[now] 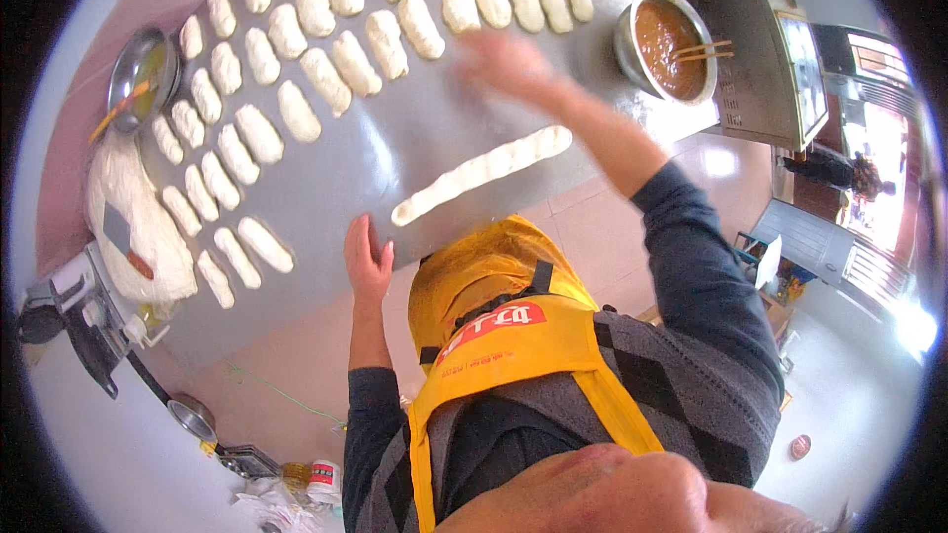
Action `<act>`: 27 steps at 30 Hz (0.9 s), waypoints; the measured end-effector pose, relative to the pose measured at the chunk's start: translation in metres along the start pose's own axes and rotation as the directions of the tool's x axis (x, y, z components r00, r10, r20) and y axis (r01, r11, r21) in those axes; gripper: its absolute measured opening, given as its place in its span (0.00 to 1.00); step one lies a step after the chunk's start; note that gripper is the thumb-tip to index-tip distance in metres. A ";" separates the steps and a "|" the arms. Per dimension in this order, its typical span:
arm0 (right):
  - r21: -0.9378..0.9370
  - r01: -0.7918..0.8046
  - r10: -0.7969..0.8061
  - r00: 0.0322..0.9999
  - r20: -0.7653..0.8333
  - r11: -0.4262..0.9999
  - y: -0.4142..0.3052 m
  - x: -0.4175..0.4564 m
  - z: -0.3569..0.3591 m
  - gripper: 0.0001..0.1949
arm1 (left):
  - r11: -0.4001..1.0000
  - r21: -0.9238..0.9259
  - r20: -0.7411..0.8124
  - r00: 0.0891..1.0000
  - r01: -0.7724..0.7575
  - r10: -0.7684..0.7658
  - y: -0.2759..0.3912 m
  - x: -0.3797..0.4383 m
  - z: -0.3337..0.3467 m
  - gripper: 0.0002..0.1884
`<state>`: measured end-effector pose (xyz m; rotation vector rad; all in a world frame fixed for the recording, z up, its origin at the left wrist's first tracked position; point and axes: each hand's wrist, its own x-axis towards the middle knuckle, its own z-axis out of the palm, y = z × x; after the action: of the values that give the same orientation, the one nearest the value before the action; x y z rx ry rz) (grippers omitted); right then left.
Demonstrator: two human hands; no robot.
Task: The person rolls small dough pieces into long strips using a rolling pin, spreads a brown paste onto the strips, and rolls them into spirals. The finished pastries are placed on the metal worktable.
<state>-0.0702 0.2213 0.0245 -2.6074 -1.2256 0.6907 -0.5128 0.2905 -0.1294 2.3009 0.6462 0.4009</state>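
A long, flattened strip of dough (481,174) lies slantwise near the front edge of the steel worktop (415,107). My left hand (368,259) is at that edge, just left of the strip's near end, fingers apart and holding nothing. Beyond the strip, my right hand (500,63) is blurred by motion, close to the rows of short dough pieces; its fingers cannot be made out. One dough piece (461,7) lies just past it. Many similar pieces, such as one at the left (299,111), cover the far and left parts of the worktop.
A metal bowl of reddish-brown sauce (666,44) with chopsticks (703,52) stands at right. On the left are a large dough mass (133,215) with a dough scraper (118,229) on it, a metal bowl of yellowish liquid (148,78) and a kitchen scale (92,303).
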 end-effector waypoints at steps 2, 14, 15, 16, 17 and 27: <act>-0.179 -0.038 -0.022 0.946 -0.324 0.983 0.129 0.066 -0.045 0.18 | 1.000 0.014 0.023 0.999 0.027 -0.028 0.005 0.007 -0.004 0.38; -0.551 -0.115 0.248 0.953 0.174 0.827 0.504 0.263 -0.117 0.21 | 0.914 -0.023 -0.095 0.910 0.404 -0.405 0.057 0.014 -0.002 0.31; -0.545 -0.116 0.243 0.955 0.167 0.831 0.517 0.278 -0.114 0.22 | 0.904 -0.046 -0.083 0.900 0.425 -0.427 0.059 0.019 -0.001 0.31; -0.549 -0.107 0.232 0.959 0.164 0.829 0.543 0.283 -0.120 0.23 | 0.896 -0.018 -0.069 0.893 0.444 -0.444 0.060 0.027 -0.004 0.30; -0.557 -0.107 0.233 0.959 0.161 0.824 0.568 0.286 -0.129 0.24 | 0.890 0.007 -0.051 0.889 0.456 -0.455 0.060 0.039 -0.006 0.29; -0.531 -0.195 -0.050 0.909 -0.413 0.824 0.569 0.242 -0.215 0.25 | 0.874 0.108 -0.148 0.877 0.473 -0.456 0.063 0.062 -0.033 0.25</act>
<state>0.5539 0.0470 -0.0654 -3.0424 -1.3386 -0.2838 -0.4549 0.3034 -0.0561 2.1627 1.2919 0.2654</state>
